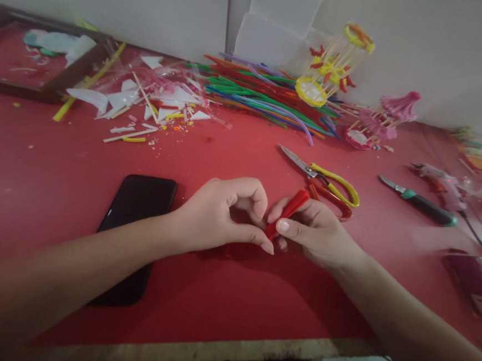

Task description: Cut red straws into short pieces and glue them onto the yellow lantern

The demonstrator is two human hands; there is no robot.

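My right hand (320,231) pinches a short red bundle (291,208) between thumb and fingers. The bundle looks like cut pieces of pipe cleaner and tilts up to the right. My left hand (226,210) is beside its lower end, thumb stretched out and fingers curled, with a gap between them. The left thumb tip is close to the bundle's lower end; whether it touches is unclear. Just beyond my right hand lie scissors (309,168) with one yellow and one red handle. A black phone (139,206) lies partly under my left forearm.
Long coloured pipe cleaners (264,96) lie at the back, near a yellow stick model (312,91) and a pink one (359,137). Paper scraps (124,102) litter the back left. At right are a green-black knife (426,206), a glue gun (445,185) and a maroon object (473,282).
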